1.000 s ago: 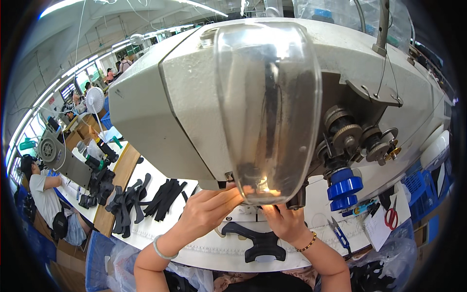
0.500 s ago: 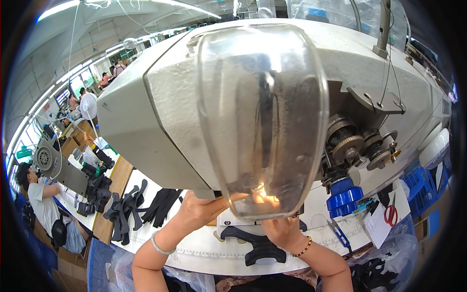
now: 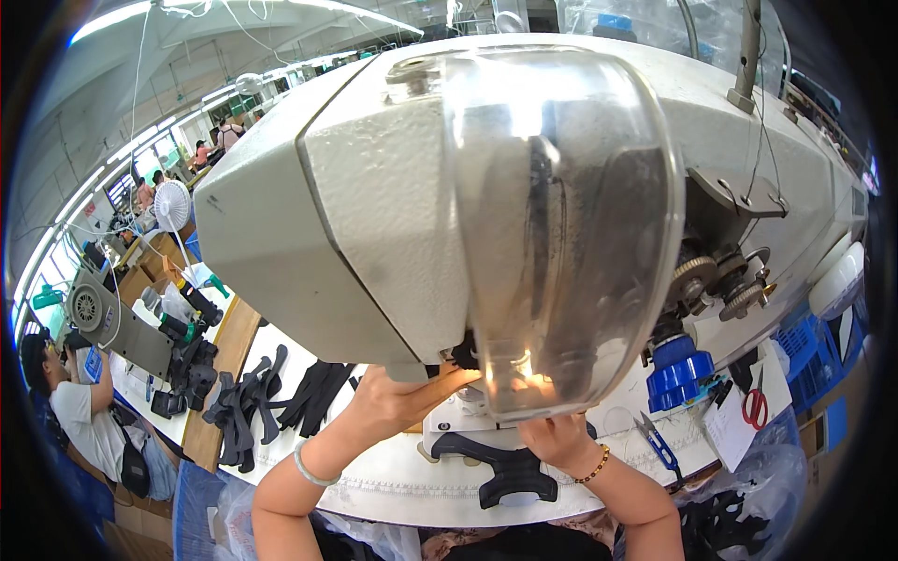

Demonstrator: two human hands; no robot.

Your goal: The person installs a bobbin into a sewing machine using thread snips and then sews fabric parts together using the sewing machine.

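Near the front edge of the white desk [image 3: 383, 488] lies our black, branching, padded-looking piece [image 3: 513, 479], flat and apart from both palms. Just beyond it, our left hand [image 3: 398, 404] reaches up with its fingers stretched out and pressed together; our right hand [image 3: 554, 438] is curled, its tips blurred behind the clear, curved plastic shield [image 3: 571, 234]. We cannot tell whether either pinches anything — the bulky off-white machine head [image 3: 393, 178] and the shield hide the fingertips.

Working this close, we judge it best to move slowly, rest the wrists, let the small glow under the shield fall on the fingertips, and lean aside for a straight look rather than trust the smeared plastic. Outward to our right, the blue-handled steel snips [image 3: 660, 447] and the red-handled scissors [image 3: 754, 411] lie within reach — points best left turned away from our forearm; to our left sit loose black strips [image 3: 313, 397].
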